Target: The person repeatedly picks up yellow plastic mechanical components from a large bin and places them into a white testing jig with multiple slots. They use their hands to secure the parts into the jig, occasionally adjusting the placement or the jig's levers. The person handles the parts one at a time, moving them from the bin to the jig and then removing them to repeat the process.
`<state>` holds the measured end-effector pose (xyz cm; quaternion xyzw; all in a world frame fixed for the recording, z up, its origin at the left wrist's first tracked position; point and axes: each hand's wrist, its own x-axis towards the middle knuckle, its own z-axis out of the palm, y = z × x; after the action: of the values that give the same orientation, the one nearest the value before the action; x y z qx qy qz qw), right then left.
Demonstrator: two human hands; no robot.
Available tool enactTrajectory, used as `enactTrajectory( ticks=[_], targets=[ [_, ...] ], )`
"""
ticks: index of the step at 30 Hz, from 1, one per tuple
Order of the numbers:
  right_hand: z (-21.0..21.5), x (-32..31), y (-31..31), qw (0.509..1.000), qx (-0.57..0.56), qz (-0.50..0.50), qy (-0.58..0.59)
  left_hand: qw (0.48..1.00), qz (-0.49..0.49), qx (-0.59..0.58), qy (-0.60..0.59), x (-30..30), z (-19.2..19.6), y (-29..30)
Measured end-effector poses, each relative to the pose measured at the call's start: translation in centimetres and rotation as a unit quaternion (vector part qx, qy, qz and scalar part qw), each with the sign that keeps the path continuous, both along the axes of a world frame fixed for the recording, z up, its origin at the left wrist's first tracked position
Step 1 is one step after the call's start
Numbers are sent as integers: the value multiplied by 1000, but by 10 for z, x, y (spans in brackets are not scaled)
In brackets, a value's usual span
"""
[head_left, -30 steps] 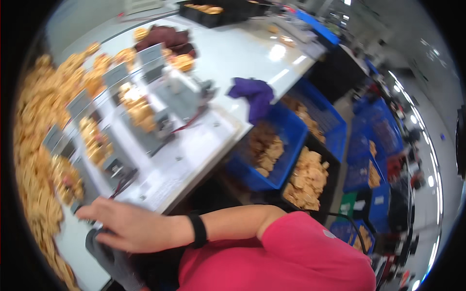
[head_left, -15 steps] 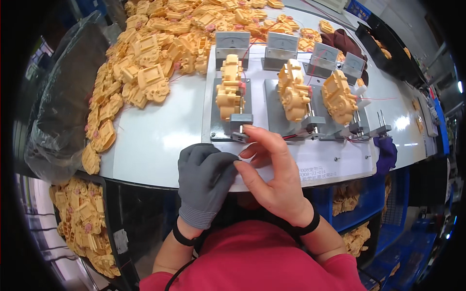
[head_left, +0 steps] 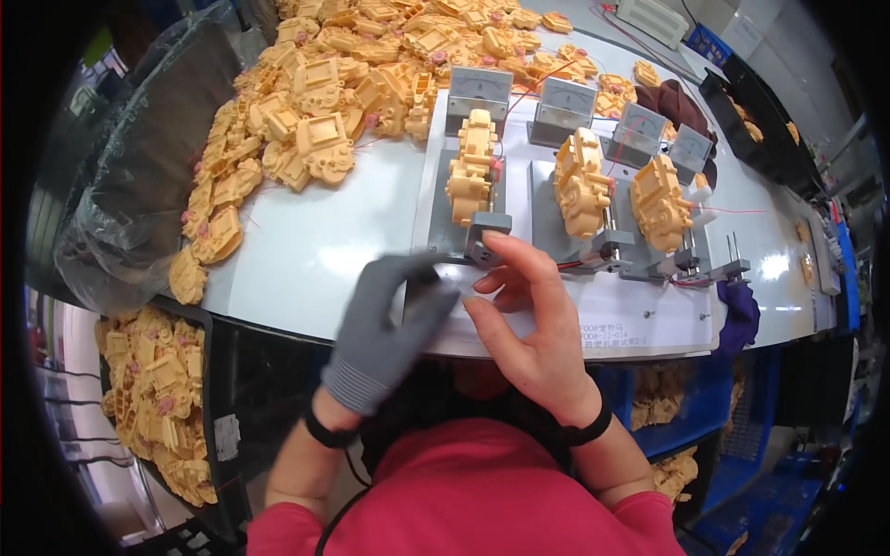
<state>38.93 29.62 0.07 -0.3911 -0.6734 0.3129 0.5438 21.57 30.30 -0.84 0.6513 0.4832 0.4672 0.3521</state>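
Observation:
My left hand, in a grey glove, is above the table's front edge, blurred by motion, its thumb and fingers apart with nothing seen between them. My bare right hand has its fingers curved and thumb apart. Its index fingertip is at the grey block of the leftmost test fixture; whether it presses there I cannot tell. On that fixture a yellow plastic gearbox housing stands upright. Two more housings, a middle one and a right one, stand on fixtures further right.
Several panel meters stand behind the fixtures. Loose yellow housings are heaped across the table's back and left. A plastic-lined bin is at the left. A purple cloth hangs at the right, below metal prongs.
My left hand has opened its fingers, its thumb and fingers parting. My right hand remains by the left fixture's block. The whole view has shifted slightly.

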Motion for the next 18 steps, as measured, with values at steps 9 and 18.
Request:
enactTrajectory(
  ticks=[9, 18],
  targets=[
    [3, 4, -1, 999, 7, 42, -15, 954, -168, -62, 240, 11, 71, 140],
    [-2, 12, -4, 999, -17, 26, -13, 969, -61, -50, 233, 17, 140, 146]
  ],
)
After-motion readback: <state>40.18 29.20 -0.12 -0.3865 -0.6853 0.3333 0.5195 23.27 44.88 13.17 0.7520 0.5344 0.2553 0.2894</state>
